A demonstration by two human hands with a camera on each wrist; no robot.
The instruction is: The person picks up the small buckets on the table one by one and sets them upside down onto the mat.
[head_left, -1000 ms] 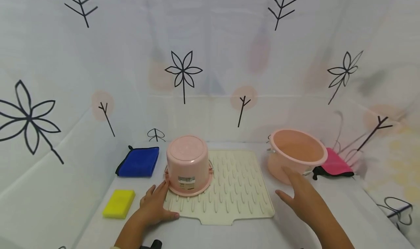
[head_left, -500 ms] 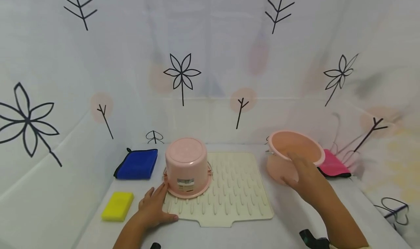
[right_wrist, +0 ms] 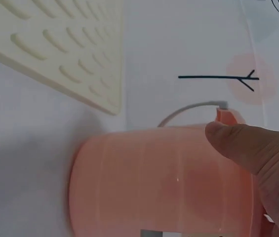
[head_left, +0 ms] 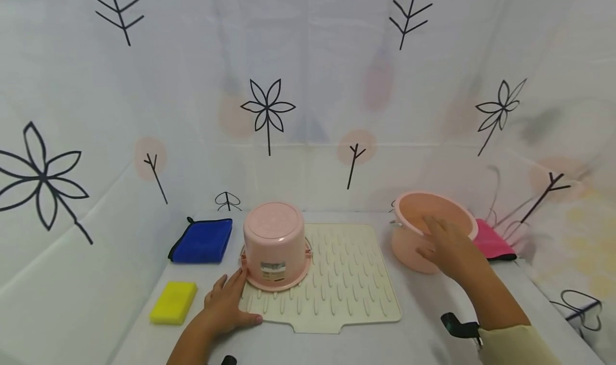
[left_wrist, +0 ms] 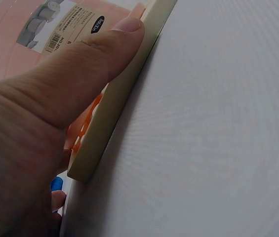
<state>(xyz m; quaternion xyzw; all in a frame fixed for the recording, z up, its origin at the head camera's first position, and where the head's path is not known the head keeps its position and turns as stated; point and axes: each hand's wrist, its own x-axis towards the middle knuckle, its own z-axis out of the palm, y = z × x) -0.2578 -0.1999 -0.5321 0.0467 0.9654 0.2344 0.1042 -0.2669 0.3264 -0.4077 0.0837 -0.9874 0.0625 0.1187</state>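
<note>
Pinching upright bucket (head_left: 405, 247) nr counter (head_left: 361, 349) back-R corner, R hand (head_left: 454, 250) prob. steadies it; L hand (head_left: 225, 304), fingers loosely straight, touches mat (head_left: 351, 279), prob. bracing.

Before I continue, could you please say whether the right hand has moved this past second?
Yes: in the head view, the right hand has moved up relative to the open pink bucket, its fingertips overlapping the opening.

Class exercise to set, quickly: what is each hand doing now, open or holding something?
Left hand: open, touching the cream tray.
Right hand: holding the open-topped pink bucket at its rim.
</note>
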